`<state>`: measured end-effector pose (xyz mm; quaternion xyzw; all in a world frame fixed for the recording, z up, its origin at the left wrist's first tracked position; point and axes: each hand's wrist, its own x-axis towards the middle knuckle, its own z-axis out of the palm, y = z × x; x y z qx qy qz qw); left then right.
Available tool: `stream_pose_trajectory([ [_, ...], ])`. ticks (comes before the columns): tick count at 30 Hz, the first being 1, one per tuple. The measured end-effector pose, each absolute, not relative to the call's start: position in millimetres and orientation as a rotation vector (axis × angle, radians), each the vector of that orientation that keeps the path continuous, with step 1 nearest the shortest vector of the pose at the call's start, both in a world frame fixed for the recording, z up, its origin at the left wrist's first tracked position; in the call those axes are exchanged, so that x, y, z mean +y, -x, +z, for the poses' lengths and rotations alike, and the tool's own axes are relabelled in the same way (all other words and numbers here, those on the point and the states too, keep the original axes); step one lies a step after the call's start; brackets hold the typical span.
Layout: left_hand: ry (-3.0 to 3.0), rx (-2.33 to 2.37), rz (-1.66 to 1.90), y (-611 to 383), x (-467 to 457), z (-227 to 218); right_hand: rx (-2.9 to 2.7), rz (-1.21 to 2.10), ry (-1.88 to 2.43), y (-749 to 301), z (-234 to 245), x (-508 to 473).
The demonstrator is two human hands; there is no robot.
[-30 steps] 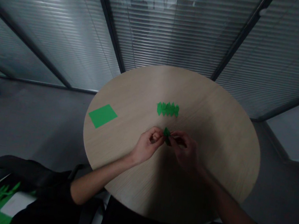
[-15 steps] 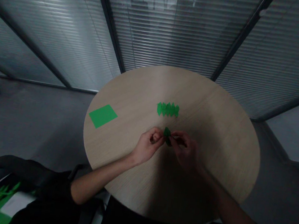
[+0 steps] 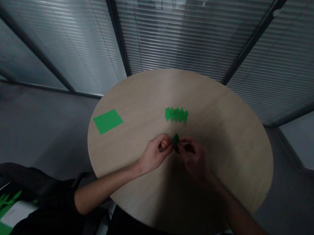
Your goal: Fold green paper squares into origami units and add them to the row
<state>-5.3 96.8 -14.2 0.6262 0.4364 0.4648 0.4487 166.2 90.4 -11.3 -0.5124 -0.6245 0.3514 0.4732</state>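
Note:
A small piece of folded green paper (image 3: 175, 139), pointed at its top, is pinched between my two hands above the table's middle. My left hand (image 3: 155, 153) is closed on its left edge with thumb and forefinger. From the other side, my right hand (image 3: 193, 156), partly in shadow, grips the right edge in the same way. Fingertips cover parts of the paper, so its lower shape is hard to make out. Just beyond the hands lies a row of several green folded paper pieces (image 3: 176, 114), set close side by side with pointed ends.
A flat green paper sheet (image 3: 107, 121) lies on the left of the round wooden table (image 3: 149, 90). At the lower left, more green items and a white piece (image 3: 18, 213) rest beside me. Glass partitions with blinds (image 3: 181, 33) stand behind the table.
The folded paper has turned slightly between my fingers, and the fingertips have shifted a little. Everything else stays where it was.

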Motion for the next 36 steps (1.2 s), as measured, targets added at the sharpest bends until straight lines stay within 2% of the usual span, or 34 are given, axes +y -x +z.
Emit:
stream_pose_trajectory([
  [9,-1.592,1.120,1.193,5.1,96.4,-15.8,-1.744,0.508,1.306,-165.4,-6.0,88.5],
  [13,-1.582,1.127,1.208,5.8,96.5,-18.0,-1.743,0.522,1.311,-163.6,-4.6,86.0],
  [20,-1.546,1.148,1.211,5.1,95.9,-16.3,-1.639,0.742,1.367,-162.7,-3.8,88.8],
  [28,-1.637,1.156,1.169,5.4,95.0,-15.5,-1.793,0.440,1.325,-163.6,-4.6,86.0],
  [36,-1.610,1.134,1.099,5.8,93.3,-12.7,-1.885,0.313,1.254,-164.0,-10.4,84.0],
])
